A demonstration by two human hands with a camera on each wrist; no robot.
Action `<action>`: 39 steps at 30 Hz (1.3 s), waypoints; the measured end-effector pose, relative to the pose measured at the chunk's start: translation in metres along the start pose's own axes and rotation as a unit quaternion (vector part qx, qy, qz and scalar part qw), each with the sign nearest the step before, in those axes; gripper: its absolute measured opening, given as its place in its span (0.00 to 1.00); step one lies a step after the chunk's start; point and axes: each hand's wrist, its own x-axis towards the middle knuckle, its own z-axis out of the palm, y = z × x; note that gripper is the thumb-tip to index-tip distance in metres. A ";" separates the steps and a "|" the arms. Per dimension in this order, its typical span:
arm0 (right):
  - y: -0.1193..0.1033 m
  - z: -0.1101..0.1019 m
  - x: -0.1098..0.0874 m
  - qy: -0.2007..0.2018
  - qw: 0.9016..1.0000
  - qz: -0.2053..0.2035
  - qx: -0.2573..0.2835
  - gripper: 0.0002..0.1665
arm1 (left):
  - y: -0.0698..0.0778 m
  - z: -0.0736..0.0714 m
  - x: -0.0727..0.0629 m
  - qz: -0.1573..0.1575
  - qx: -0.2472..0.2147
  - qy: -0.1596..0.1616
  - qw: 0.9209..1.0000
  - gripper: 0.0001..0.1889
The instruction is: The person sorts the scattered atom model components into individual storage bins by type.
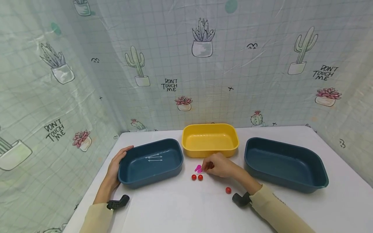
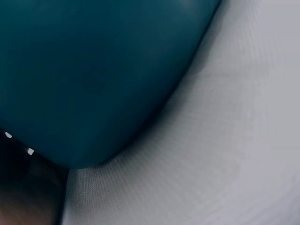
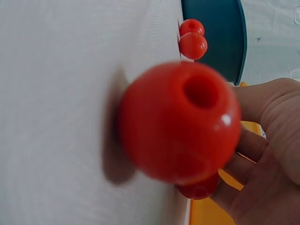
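My left hand lies along the outer left side of a dark blue bin, its fingers reaching toward the back corner. Inside that bin are several thin pale sticks. Near the middle of the table, the fingertips of my right hand pinch a thin white stick. Pink pieces lie beside these fingertips, with two red beads just in front. A holed red bead looms large in the right wrist view, and another red bead shows by the fingers. The thumb tip is hidden there.
Behind my right hand stands a yellow bin. A second dark blue bin is at the right, close to my forearm. A patterned cloth hangs behind and beside the white table.
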 end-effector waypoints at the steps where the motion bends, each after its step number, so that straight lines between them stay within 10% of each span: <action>1: 0.000 0.000 0.000 0.000 1.000 -0.001 -0.003 0.08 | 0.000 0.000 0.000 0.001 -0.001 0.000 1.000 0.29; 39: 0.004 -0.005 -0.002 -0.006 1.000 0.000 -0.009 0.08 | -0.001 0.001 -0.001 0.003 -0.003 0.000 1.000 0.29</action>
